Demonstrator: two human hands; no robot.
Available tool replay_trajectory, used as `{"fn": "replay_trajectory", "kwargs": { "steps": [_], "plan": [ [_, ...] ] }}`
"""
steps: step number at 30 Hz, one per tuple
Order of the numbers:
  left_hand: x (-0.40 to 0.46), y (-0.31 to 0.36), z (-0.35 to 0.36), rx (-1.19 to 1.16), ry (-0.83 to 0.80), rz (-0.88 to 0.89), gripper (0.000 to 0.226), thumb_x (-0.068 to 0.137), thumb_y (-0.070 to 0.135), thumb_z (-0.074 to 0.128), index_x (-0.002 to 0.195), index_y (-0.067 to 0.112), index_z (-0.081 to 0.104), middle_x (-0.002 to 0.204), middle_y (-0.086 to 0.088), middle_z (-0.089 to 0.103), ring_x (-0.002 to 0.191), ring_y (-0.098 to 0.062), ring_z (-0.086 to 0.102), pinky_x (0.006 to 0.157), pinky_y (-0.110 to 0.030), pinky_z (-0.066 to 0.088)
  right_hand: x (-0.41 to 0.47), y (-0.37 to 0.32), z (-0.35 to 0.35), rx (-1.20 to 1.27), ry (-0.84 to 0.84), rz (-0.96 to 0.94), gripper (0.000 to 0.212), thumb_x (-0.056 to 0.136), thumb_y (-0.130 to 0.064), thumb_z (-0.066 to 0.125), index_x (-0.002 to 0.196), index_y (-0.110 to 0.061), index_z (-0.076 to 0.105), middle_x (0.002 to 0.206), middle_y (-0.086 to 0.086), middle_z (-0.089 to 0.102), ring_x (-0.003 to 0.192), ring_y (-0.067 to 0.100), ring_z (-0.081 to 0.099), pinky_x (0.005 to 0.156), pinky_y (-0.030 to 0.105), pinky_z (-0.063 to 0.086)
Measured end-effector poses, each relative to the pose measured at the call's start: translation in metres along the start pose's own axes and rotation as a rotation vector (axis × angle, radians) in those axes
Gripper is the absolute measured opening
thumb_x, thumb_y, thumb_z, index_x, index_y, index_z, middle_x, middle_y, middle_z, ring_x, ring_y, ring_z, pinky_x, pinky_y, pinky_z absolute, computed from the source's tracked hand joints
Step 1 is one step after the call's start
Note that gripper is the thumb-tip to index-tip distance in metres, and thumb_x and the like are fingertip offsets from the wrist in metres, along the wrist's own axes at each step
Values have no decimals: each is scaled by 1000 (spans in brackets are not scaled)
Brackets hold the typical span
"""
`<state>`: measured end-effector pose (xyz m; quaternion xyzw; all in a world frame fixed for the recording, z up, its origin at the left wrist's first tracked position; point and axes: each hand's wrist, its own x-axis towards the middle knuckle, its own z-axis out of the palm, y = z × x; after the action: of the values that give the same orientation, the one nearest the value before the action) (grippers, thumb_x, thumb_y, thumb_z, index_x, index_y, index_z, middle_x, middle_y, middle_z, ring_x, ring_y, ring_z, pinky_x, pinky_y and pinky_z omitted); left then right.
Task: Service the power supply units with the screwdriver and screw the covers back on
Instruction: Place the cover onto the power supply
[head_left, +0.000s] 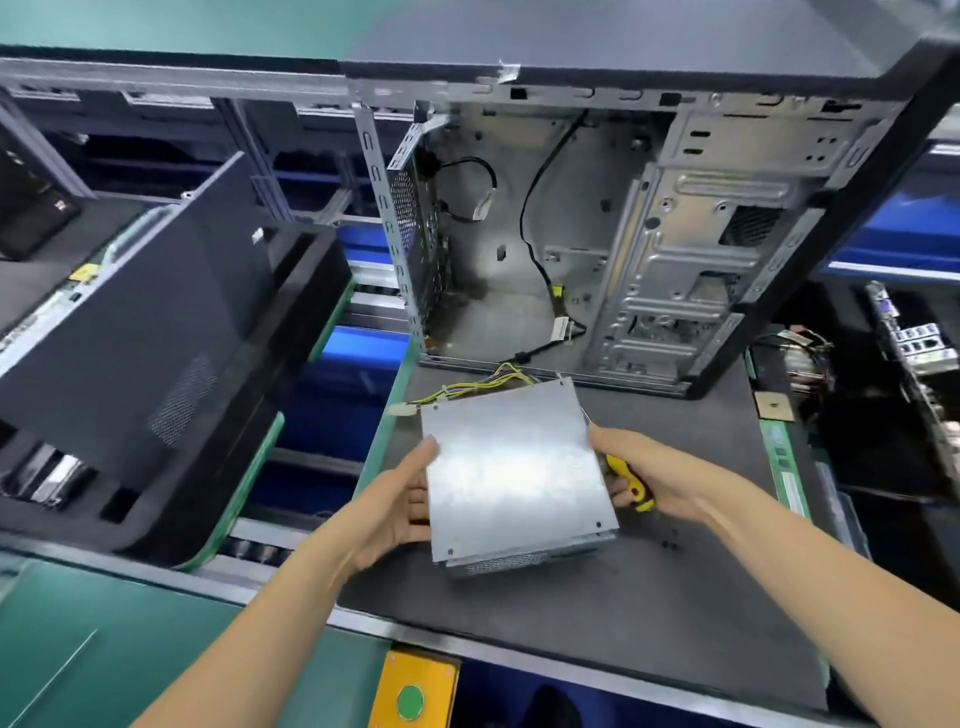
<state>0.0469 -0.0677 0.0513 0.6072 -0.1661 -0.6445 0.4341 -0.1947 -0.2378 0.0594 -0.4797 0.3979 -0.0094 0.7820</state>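
- Grey sheet-metal power supply unit (514, 470) sat between both hands over the dark grey bench mat (597, 623), plain cover side up, perforated vent face toward the camera; couldn't tell if it rested on the mat or was lifted.
- Yellow-and-black wire bundle with a white connector (457, 391) came out of its far edge; where the wires entered was hidden by the cover.
- Left hand (400, 512) gripped the unit's left edge, thumb on top, fingers hidden beneath.
- Right hand (641, 475) was on the right edge, curled around a yellow-handled screwdriver (629, 484); handle mostly covered by the fingers, only a thin bit of shaft showed past the unit's corner, tip hard to make out.
- Two small dark specks on the mat just right of the unit, too small to identify.
- Open silver steel computer case (613, 228) stood just behind, black cables hanging inside, top cut off by the frame.
- Black side panel (150, 332) leaned at left, blurred.
- Yellow box with green button (413, 696) at bottom edge, cropped.
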Motion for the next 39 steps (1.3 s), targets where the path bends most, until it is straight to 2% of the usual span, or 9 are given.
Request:
{"fn": "replay_trajectory", "kwargs": {
  "steps": [5,8,12,15,20,27,31,36,39],
  "plan": [
    [6,1,6,148,125,-18,101,58,82,61,120,2,62,119,-20,68,113,-43,61,96,-56,51,7,2,-1,-30,24,80,64,50,-60,83,90,-16,59,60,-6,43,50,10,23,40,19,21],
    [7,-4,7,205,149,5,93,62,86,59,111,7,70,105,-20,73,98,-35,70,76,-45,60,8,4,-3,-49,35,106,69,54,-56,79,103,-15,54,61,-6,44,51,11,22,40,19,19],
    [8,-12,7,315,188,57,94,60,84,46,99,2,72,84,-15,75,74,-24,73,53,-28,55,5,9,-6,-86,24,120,66,52,-57,79,100,-15,60,63,-5,49,52,11,24,41,19,18],
    [8,-17,9,367,208,106,92,66,82,41,98,1,71,82,-14,75,71,-24,73,51,-25,54,2,8,-9,-153,32,130,67,54,-57,78,104,-15,65,71,-4,54,52,11,24,41,20,18],
    [10,-17,13,424,245,150,92,73,79,33,100,1,70,85,-17,74,71,-25,72,50,-24,53,5,6,-9,-180,64,116,48,74,-50,70,102,-13,62,70,-3,50,52,11,23,42,20,17],
    [16,-19,8,525,255,133,107,70,87,29,103,-9,63,77,-22,71,65,-33,70,49,-30,56,9,7,-13,-216,70,103,44,67,-54,73,88,-16,65,71,-3,57,50,10,28,40,20,23],
    [20,-21,-1,623,212,85,99,90,77,19,81,-11,64,62,-21,68,53,-38,66,49,-31,56,11,7,-12,-285,82,66,50,61,-60,73,83,-18,55,64,-9,56,49,9,29,40,19,26],
    [19,-20,-1,701,223,87,90,76,88,15,42,14,53,44,-15,58,39,-29,58,43,-25,49,13,4,-16,-387,119,43,39,60,-70,72,73,-33,64,64,-11,62,48,8,32,40,20,30],
    [19,-19,-2,712,213,78,87,69,92,16,45,15,48,43,-12,55,38,-29,58,43,-25,48,13,4,-17,-396,111,52,42,59,-71,72,74,-34,62,69,-8,62,47,9,33,40,20,31]
  ]
}}
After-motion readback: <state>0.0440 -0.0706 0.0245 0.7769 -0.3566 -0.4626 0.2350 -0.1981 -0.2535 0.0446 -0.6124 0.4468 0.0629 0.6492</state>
